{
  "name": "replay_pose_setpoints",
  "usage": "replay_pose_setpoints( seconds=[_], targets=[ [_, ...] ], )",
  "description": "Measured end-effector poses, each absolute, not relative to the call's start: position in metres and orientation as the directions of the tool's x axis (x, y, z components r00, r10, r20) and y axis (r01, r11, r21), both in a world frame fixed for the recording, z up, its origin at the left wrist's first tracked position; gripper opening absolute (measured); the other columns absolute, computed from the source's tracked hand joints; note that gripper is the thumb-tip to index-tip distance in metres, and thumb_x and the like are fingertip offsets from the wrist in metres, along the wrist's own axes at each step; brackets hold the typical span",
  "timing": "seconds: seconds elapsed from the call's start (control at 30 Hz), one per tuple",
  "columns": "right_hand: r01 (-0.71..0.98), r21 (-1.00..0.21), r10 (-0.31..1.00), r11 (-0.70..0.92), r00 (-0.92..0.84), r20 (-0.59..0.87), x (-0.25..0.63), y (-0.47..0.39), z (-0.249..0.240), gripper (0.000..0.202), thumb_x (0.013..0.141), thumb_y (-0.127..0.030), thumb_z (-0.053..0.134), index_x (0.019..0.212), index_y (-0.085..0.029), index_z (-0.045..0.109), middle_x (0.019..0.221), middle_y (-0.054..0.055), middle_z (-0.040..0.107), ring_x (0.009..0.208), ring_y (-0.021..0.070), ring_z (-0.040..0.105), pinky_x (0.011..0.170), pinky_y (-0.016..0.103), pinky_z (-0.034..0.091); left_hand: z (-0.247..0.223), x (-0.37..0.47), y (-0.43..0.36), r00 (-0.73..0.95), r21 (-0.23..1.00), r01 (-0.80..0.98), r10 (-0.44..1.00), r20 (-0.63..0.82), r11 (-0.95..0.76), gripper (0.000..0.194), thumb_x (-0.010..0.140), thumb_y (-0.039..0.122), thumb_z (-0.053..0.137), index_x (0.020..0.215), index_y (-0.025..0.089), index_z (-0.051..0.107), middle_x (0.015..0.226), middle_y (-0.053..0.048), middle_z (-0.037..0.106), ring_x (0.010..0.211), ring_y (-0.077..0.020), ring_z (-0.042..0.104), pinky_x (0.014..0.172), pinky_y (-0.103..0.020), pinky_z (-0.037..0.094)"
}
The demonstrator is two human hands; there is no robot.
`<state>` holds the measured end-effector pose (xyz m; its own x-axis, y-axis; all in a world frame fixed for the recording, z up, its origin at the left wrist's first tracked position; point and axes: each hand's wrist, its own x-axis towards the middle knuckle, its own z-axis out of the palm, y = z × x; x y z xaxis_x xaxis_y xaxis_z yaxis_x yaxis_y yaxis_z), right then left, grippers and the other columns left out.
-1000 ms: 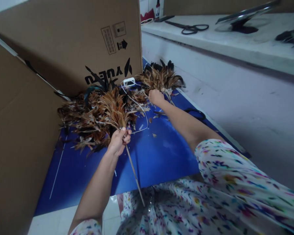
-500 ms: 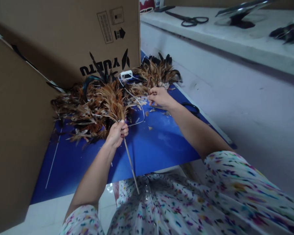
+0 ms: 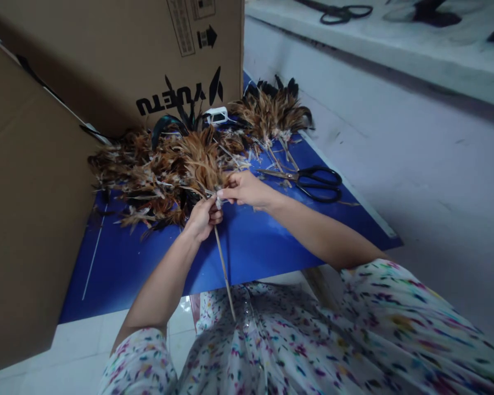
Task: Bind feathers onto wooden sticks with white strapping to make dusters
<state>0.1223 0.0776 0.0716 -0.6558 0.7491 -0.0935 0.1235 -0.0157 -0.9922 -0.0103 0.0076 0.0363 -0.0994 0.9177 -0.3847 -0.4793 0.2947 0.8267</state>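
My left hand (image 3: 205,218) is closed round the thin stick of a feather duster (image 3: 202,164). Brown feathers fan out above the fist, and the bare stick (image 3: 223,263) slants down towards my lap. My right hand (image 3: 245,190) meets it from the right, thumb and fingers pinched at the whitish base of the feathers. What lies between those fingertips is too small to make out. To the left spreads a heap of loose brown and black feathers (image 3: 135,175). Black-handled scissors (image 3: 313,178) lie right of my right hand.
Another feather bundle with sticks (image 3: 271,112) lies at the back right of the blue tabletop (image 3: 271,247). A small white frame-like object (image 3: 217,115) stands behind the feathers. Large cardboard boxes (image 3: 86,66) wall off the left and back. More scissors (image 3: 346,13) rest on the ledge.
My right hand has moved left and towards me, from the far feather scraps to the duster beside my left hand. The scissors it partly covered now show. My view has tilted down slightly.
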Motion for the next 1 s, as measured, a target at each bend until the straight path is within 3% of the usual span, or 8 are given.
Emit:
replay_pose_setpoints(
  seconds=[0.1, 0.33, 0.5, 0.63, 0.77, 1.0],
  targets=[
    [0.158, -0.987, 0.741, -0.03, -0.659, -0.128, 0.115, 0.077, 0.069, 0.009, 0.074, -0.013, 0.064, 0.066, -0.012, 0.059, 0.047, -0.005, 0.05, 0.042, 0.004, 0.042, 0.037, 0.016, 0.027, 0.038, -0.01, 0.007, -0.063, 0.823, -0.476, 0.921, -0.384, 0.31, 0.017, 0.079, 0.022, 0.054, 0.066, 0.013, 0.048, 0.052, 0.007, 0.033, 0.036, -0.0015, 0.023, 0.037, -0.016, 0.012],
    [0.11, -0.99, 0.735, 0.09, -0.678, -0.008, 0.106, 0.08, 0.057, 0.006, 0.069, -0.011, 0.064, 0.066, -0.012, 0.059, 0.056, -0.003, 0.056, 0.045, 0.0036, 0.045, 0.044, 0.018, 0.036, 0.04, -0.01, 0.009, -0.027, 0.786, -0.518, 0.912, -0.41, 0.338, 0.026, 0.08, 0.03, 0.041, 0.065, 0.012, 0.053, 0.052, 0.005, 0.033, 0.036, -0.0035, 0.022, 0.037, -0.018, 0.012],
    [0.139, -0.972, 0.737, 0.187, -0.674, 0.045, 0.102, 0.086, 0.045, 0.005, 0.068, -0.014, 0.064, 0.065, -0.013, 0.059, 0.055, -0.003, 0.054, 0.046, 0.0059, 0.047, 0.046, 0.02, 0.036, 0.04, -0.011, 0.006, -0.002, 0.771, -0.554, 0.926, -0.378, 0.313, 0.026, 0.077, 0.035, 0.045, 0.067, 0.013, 0.054, 0.053, 0.004, 0.035, 0.037, -0.0044, 0.025, 0.038, -0.018, 0.013],
    [0.141, -0.969, 0.749, 0.201, -0.66, 0.06, 0.102, 0.087, 0.044, 0.004, 0.07, -0.017, 0.063, 0.069, -0.014, 0.06, 0.059, -0.003, 0.055, 0.046, 0.0062, 0.046, 0.048, 0.022, 0.036, 0.039, -0.01, 0.003, 0.001, 0.791, -0.54, 0.939, -0.344, 0.29, 0.01, 0.063, 0.024, 0.053, 0.065, 0.015, 0.049, 0.054, 0.005, 0.035, 0.039, -0.0041, 0.026, 0.039, -0.018, 0.014],
    [0.171, -0.951, 0.761, 0.257, -0.642, 0.09, 0.102, 0.087, 0.044, 0.008, 0.068, -0.02, 0.066, 0.066, -0.014, 0.06, 0.059, -0.002, 0.054, 0.051, 0.0068, 0.045, 0.051, 0.022, 0.035, 0.038, -0.008, 0.001, -0.004, 0.85, -0.467, 0.96, -0.279, 0.245, 0.017, 0.054, 0.013, 0.058, 0.067, 0.016, 0.045, 0.056, 0.007, 0.033, 0.041, -0.002, 0.024, 0.041, -0.017, 0.011],
    [0.211, -0.927, 0.793, 0.311, -0.595, 0.131, 0.101, 0.089, 0.041, 0.011, 0.067, -0.022, 0.067, 0.07, -0.012, 0.067, 0.066, 0.0, 0.059, 0.06, 0.0085, 0.049, 0.058, 0.022, 0.037, 0.043, -0.008, 0.0, 0.028, 0.826, -0.506, 0.962, -0.271, 0.247, 0.024, 0.053, 0.015, 0.058, 0.071, 0.017, 0.042, 0.057, 0.008, 0.032, 0.042, -0.0025, 0.027, 0.042, -0.018, 0.013]
  ],
)
